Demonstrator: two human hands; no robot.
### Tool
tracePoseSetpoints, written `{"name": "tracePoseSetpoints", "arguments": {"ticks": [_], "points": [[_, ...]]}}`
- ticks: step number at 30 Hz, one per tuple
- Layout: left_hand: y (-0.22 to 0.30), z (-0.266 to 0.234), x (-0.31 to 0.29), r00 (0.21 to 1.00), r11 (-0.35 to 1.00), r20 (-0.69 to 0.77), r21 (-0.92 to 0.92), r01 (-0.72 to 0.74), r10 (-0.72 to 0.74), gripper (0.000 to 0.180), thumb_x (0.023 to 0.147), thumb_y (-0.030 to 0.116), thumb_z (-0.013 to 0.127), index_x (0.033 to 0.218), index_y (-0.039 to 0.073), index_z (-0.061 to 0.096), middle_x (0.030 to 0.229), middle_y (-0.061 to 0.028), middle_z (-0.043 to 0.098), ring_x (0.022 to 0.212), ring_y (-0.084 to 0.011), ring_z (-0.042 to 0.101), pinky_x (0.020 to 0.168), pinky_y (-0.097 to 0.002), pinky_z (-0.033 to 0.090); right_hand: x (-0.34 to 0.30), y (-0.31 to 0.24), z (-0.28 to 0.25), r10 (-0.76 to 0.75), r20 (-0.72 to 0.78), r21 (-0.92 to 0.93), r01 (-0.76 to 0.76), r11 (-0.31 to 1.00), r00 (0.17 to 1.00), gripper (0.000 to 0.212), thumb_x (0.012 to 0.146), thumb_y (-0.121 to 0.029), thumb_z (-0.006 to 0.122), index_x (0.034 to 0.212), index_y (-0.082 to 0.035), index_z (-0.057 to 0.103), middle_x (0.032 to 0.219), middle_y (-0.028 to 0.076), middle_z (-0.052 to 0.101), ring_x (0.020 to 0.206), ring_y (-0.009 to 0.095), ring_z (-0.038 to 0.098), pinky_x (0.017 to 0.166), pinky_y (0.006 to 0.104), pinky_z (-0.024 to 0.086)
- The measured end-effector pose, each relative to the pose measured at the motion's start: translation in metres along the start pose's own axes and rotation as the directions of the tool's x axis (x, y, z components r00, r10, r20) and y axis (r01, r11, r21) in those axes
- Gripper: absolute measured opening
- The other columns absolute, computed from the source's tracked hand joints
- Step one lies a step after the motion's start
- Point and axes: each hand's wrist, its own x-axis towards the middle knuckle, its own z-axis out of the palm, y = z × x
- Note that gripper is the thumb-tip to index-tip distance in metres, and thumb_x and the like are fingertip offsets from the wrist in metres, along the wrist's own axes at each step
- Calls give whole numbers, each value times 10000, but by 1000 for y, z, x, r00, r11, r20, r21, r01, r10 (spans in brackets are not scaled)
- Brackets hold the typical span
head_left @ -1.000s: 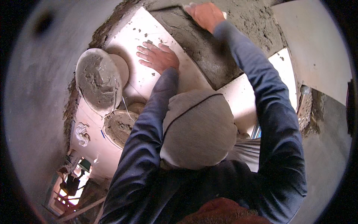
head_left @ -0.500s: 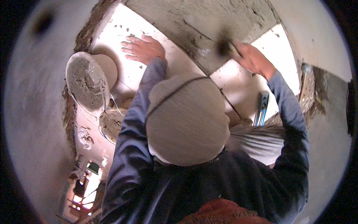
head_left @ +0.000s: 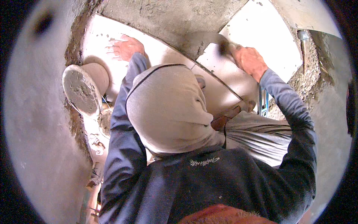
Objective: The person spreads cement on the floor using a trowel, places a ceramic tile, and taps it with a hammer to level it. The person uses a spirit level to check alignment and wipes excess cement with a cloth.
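Note:
My left hand lies flat on a white floor tile at the upper left, fingers spread, holding nothing. My right hand is closed around the handle of what looks like a trowel. Its grey blade is blurred and blends into the mortar behind, and a dark smudge hides part of the grip. The tool is over the edge between grey mortar bed and the white tile below my right hand. My bent knee in grey trousers rises between my arms.
A tilted bucket of grey mortar stands at the left, with a second mortar container partly behind my sleeve. A blue spirit level is beside my right forearm. What looks like a hammer lies by broken rubble. Walls flank both sides.
The view has shifted, bringing more of the far right tile into sight. My right hand and its tool have moved relative to the mortar edge. My left hand stays flat on its tile.

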Motion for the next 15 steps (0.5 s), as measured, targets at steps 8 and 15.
{"name": "tracePoseSetpoints", "arguments": {"ticks": [8,15], "points": [[-5,13,3,997,998,-49,-16,-58,57,678,1042,454,342,1532,-14,339,1596,-286,297,1463,-472,288,1203,-603,176,39,-16,76,-136,-226,39,148,988,965,282,997,-252,517,1195,-78,618,979,188,717,852,369,725,727,500,589],[-17,40,8,929,991,-353,113,-77,112,614,1023,465,390,1414,7,506,1469,-287,479,1347,-466,459,1104,-630,333,76,107,-11,11,-323,-159,-66,985,946,315,966,-306,583,1168,-66,605,886,203,725,811,382,726,715,486,595]]}}
